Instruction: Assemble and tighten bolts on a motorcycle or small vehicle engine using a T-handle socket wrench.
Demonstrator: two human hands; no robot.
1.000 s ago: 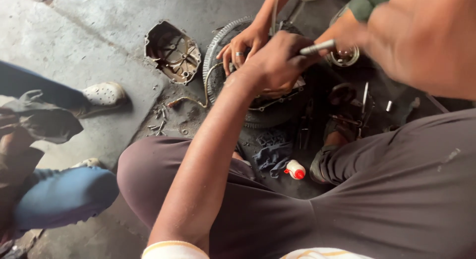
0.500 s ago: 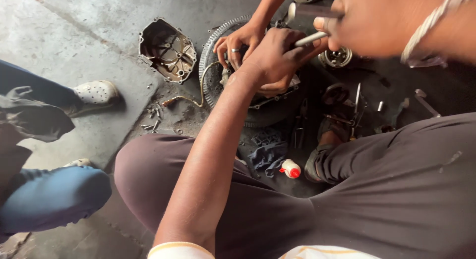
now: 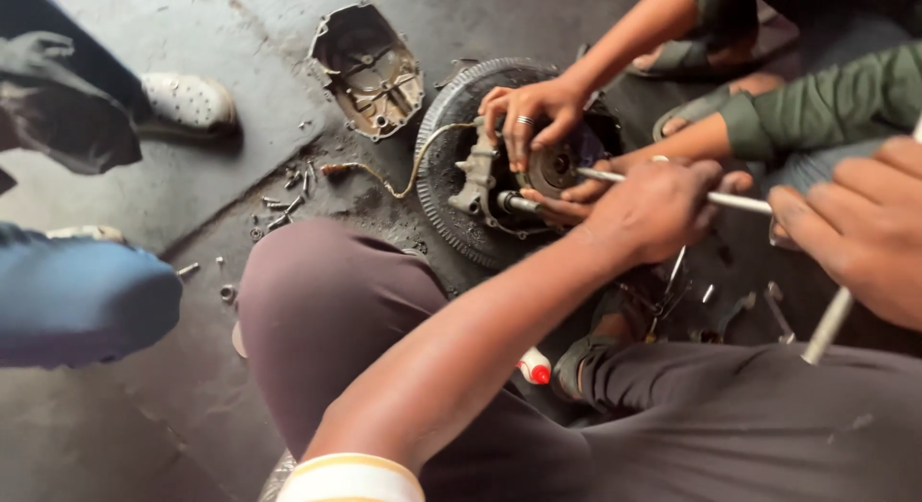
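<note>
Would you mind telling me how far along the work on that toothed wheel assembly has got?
Done: the cover is off, loose bolts beside it. In hand: the left hand and right hand grip a metal rod at the hub while a co-worker's hand steadies the toothed wheel. Left: the hub remains mounted.

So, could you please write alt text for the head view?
The left hand and right hand grip a metal rod aimed at a toothed engine wheel on the floor, which another person's hand steadies.
</note>
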